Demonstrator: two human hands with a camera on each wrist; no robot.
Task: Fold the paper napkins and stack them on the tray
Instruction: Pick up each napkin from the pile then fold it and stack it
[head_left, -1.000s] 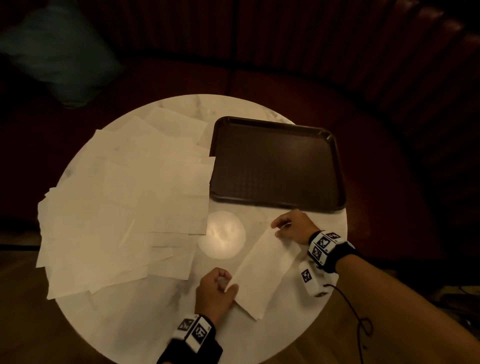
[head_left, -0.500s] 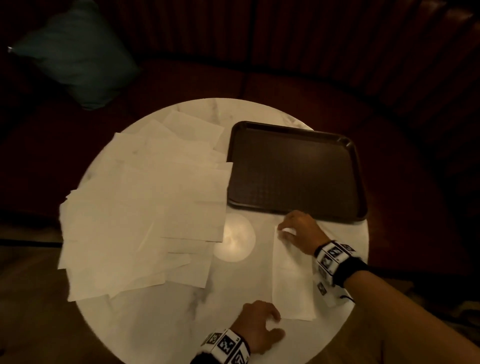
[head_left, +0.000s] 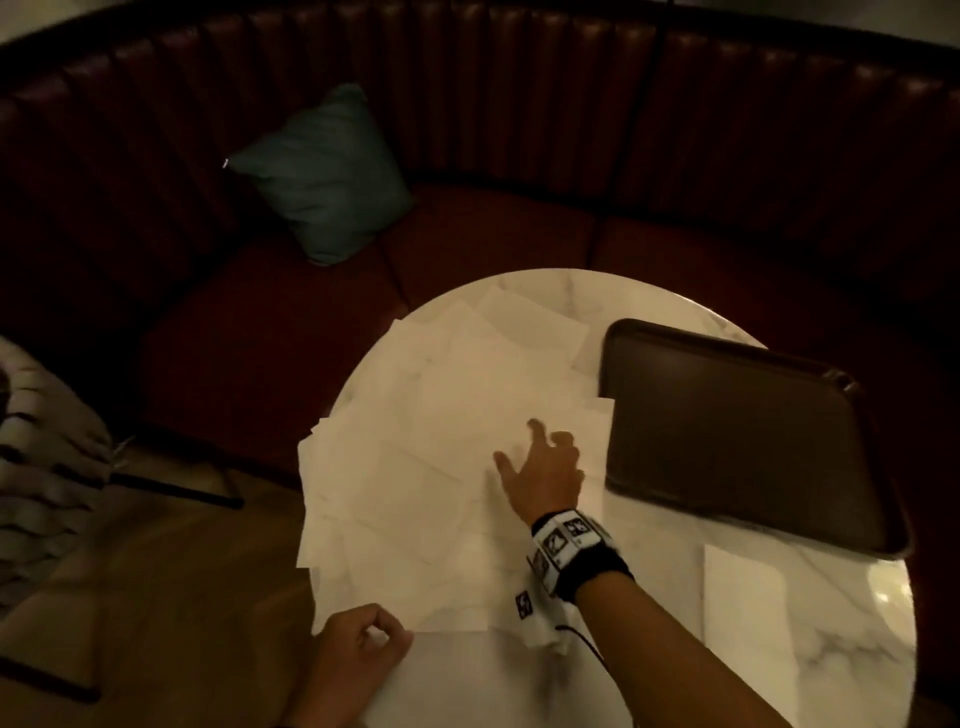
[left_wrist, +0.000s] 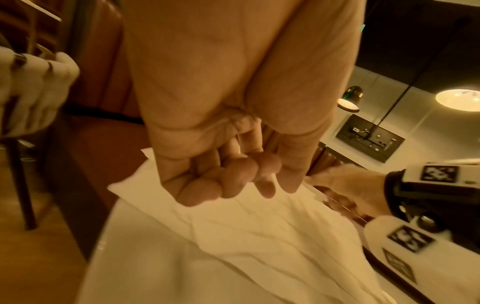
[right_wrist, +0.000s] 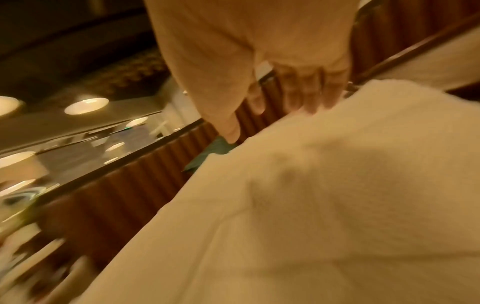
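Observation:
Several unfolded white paper napkins lie in an overlapping pile on the left half of the round table. My right hand reaches over the pile's right side, fingers spread and loosely bent, fingertips at the top napkin. My left hand is curled in a fist at the pile's near corner; the left wrist view shows its fingers tucked to the palm above a napkin, with no paper seen in them. One folded napkin lies at the front right, just before the dark brown tray, which has nothing on it.
The marble table stands in a curved dark red booth seat with a teal cushion. A chair with a pale striped back is at the left. The tray overhangs the table's right edge.
My right hand let go of the folded napkin and moved left onto the pile. My left hand shifted left to the pile's near corner. The head view swung left.

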